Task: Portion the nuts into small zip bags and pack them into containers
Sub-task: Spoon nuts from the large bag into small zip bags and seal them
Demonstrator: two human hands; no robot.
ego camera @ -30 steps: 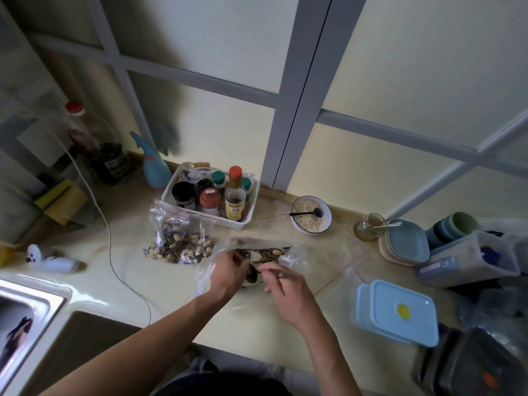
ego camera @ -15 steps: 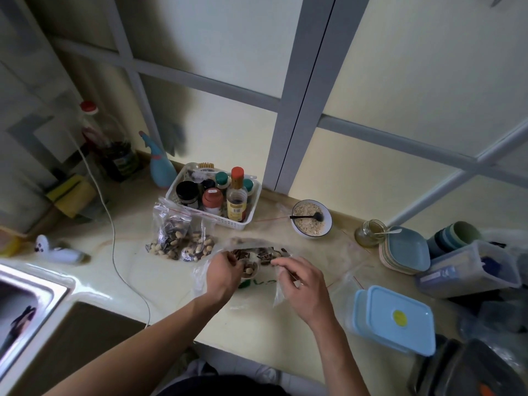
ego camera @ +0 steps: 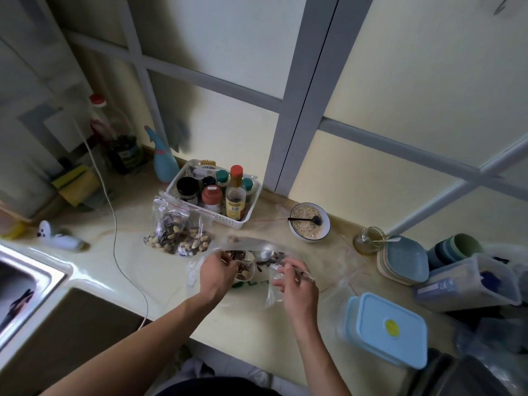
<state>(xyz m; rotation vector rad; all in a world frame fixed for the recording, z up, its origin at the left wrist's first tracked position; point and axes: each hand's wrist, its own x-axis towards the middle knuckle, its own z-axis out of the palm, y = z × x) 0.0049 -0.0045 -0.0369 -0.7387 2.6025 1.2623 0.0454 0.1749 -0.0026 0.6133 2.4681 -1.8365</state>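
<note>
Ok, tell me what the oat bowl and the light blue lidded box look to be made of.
Oat bowl: likely glazed ceramic, going by its glossy white wall and dark rim line. Light blue lidded box: looks like matte plastic, with soft rounded corners and a dull, even sheen.

Two bare forearms reach in from the six o'clock edge, with no sleeves, watch, rings or gloves visible. The left hand (ego camera: 215,271) and right hand (ego camera: 297,287) are uncovered. At six o'clock, a strip of dark clothing (ego camera: 217,388) shows on the person's body.
</note>
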